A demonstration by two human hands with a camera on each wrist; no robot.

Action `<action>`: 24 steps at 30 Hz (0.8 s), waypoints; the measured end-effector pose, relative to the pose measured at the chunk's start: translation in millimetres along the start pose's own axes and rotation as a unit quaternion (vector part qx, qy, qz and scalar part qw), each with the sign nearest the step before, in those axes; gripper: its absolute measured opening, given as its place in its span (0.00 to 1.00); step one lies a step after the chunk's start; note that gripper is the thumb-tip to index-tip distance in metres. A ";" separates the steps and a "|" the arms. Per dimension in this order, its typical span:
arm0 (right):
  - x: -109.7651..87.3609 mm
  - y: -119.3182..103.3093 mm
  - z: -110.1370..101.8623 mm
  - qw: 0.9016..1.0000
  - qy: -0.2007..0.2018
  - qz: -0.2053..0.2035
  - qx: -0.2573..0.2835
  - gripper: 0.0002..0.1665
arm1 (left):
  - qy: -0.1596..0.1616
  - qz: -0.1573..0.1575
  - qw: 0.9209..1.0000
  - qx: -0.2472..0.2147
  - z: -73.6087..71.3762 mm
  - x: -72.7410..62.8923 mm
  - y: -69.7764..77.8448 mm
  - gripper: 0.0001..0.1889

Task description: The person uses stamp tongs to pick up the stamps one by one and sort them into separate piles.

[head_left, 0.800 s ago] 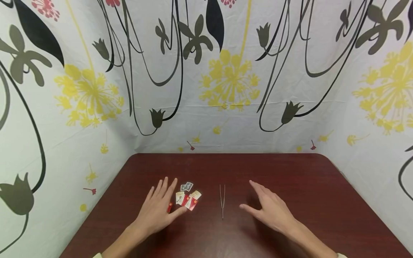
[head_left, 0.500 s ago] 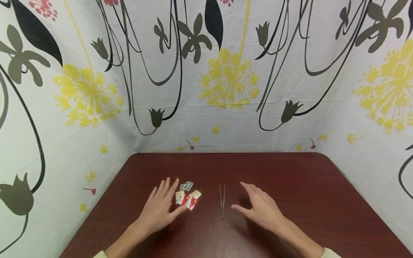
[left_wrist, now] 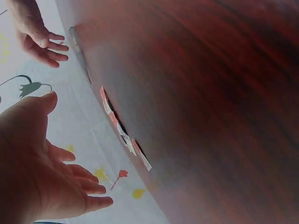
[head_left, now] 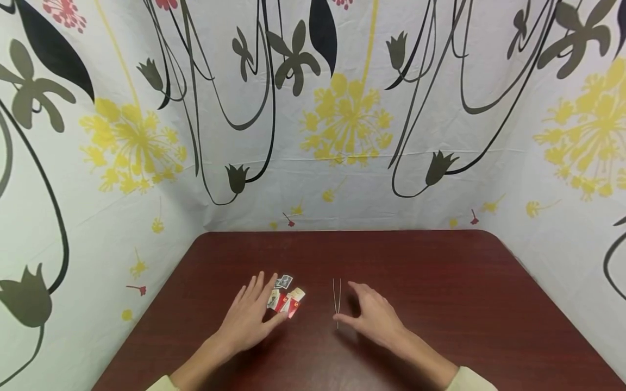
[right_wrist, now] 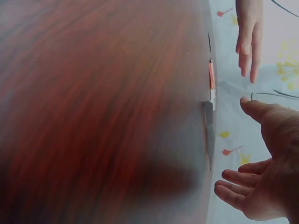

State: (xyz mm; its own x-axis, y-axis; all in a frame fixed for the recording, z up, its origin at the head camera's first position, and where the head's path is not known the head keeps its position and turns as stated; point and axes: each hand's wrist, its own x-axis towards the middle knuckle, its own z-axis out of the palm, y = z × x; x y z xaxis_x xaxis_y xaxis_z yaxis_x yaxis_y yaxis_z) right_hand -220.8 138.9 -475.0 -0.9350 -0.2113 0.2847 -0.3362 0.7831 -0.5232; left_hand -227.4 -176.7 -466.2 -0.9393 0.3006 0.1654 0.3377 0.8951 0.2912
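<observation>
- My right hand [head_left: 374, 315]: fingers extended, slightly bent; thumb spread wide; nothing held. Located at 3 o'clock from the tweezers; the right wrist view shows a gap between.
- My left hand [head_left: 248, 316]: fingers extended, thumb spread, nothing held.
- Tweezers [head_left: 336, 304]: slim, shiny, V-shaped, apparently metal; flat on the tabletop [head_left: 411, 260], joined end at 6 o'clock, prongs at 12. Expected handling: light, springy, smooth. Recommended hold: across both prongs, ahead of the joint.
- Red-and-cream paper pieces [head_left: 293, 308], 9 o'clock: overlapping, probably thin, easily creased.
- Dark, white-bordered pieces [head_left: 286, 281], 10 o'clock: probably equally delicate.
- Tabletop: red-brown, wood-grained, faintly glossy.
- Cloth [head_left: 369, 209], 12 o'clock: lightly wrinkled, flower-printed.
</observation>
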 end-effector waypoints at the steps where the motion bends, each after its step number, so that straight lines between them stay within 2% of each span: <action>1: 1.2 -0.5 2.8 1.000 -0.002 0.002 0.006 0.54 | -0.002 0.000 1.000 -0.001 0.4 0.6 0.3 0.49; 11: 9.9 -0.6 24.9 0.998 0.004 0.018 0.055 0.53 | -0.012 0.000 1.000 -0.012 7.5 2.4 -0.7 0.48; 24: 12.7 -0.3 29.1 0.999 0.021 0.005 0.040 0.44 | -0.029 -0.005 0.999 -0.026 10.4 6.7 -1.8 0.47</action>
State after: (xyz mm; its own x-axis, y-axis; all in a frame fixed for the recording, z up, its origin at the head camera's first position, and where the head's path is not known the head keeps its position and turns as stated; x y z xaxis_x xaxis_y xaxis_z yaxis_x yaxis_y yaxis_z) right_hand -235.8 118.9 -494.6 -0.9333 -0.1784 0.3117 -0.3369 0.7359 -0.5874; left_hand -234.9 -172.8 -475.5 -0.9443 0.3112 0.1067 0.3287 0.8803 0.3421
